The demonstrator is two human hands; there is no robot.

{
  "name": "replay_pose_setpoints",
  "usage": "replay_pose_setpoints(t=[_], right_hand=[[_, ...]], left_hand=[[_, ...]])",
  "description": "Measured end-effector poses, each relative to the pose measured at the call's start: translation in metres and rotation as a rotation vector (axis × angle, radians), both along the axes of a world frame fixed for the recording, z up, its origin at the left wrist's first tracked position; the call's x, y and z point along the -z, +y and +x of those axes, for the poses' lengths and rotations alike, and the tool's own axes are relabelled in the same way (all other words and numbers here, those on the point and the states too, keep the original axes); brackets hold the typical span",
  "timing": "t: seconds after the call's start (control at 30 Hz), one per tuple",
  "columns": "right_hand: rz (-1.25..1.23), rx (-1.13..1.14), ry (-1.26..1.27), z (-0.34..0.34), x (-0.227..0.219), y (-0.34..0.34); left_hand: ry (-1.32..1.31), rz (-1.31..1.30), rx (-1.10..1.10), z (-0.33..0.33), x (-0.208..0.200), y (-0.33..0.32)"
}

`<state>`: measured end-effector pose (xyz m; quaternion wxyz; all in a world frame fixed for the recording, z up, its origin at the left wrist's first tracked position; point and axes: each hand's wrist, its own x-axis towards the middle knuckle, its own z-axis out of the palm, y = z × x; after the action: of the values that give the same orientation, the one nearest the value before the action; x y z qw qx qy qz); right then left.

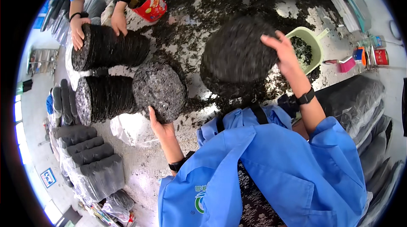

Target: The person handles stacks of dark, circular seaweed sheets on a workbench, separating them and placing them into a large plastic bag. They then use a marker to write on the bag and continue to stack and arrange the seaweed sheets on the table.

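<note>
My left hand (159, 126) presses against the lower edge of a round, flat disc of dark dried seaweed (160, 89), which stands on its edge on the table. My right hand (283, 48) lies flat with spread fingers on the right side of a big dark stack of seaweed discs (237, 55), blurred as if in motion. Right behind that hand sits a pale green scoop (311, 42) with loose flakes in it. Both my wrists carry black watches, and my sleeves are blue.
Another person in blue holds a cylindrical seaweed roll (108, 49) with both hands (78, 32) at the far left. A second roll (101, 97) lies below it. A red tub (149, 4) stands behind. Bagged rolls (91, 159) pile at left and right. Flakes litter the table (186, 27).
</note>
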<state>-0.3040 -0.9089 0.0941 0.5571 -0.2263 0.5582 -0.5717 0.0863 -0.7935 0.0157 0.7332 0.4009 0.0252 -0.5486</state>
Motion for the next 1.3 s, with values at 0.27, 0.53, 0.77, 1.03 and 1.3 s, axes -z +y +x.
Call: replay_pose_setpoints(t=[0.27, 0.53, 0.77, 1.03, 1.3], right_hand=[[-0.288, 0.129, 0.477, -0.07, 0.01, -0.022], [-0.227, 0.06, -0.327, -0.055, 0.026, 0.005], [-0.294, -0.002, -0.387, -0.05, 0.027, 0.007], [-0.48, -0.211, 0.545, 0.011, 0.0, 0.031], [-1.205, -0.691, 1.467, 0.089, 0.002, 0.061]], left_hand=[[0.015, -0.024, 0.041, -0.018, -0.019, -0.004], [0.066, 0.007, 0.056, -0.032, -0.019, -0.016], [0.016, 0.06, 0.032, -0.058, -0.039, -0.027], [0.104, -0.077, 0.308, -0.065, -0.039, -0.029], [0.254, -0.32, 0.319, -0.107, -0.046, -0.028]])
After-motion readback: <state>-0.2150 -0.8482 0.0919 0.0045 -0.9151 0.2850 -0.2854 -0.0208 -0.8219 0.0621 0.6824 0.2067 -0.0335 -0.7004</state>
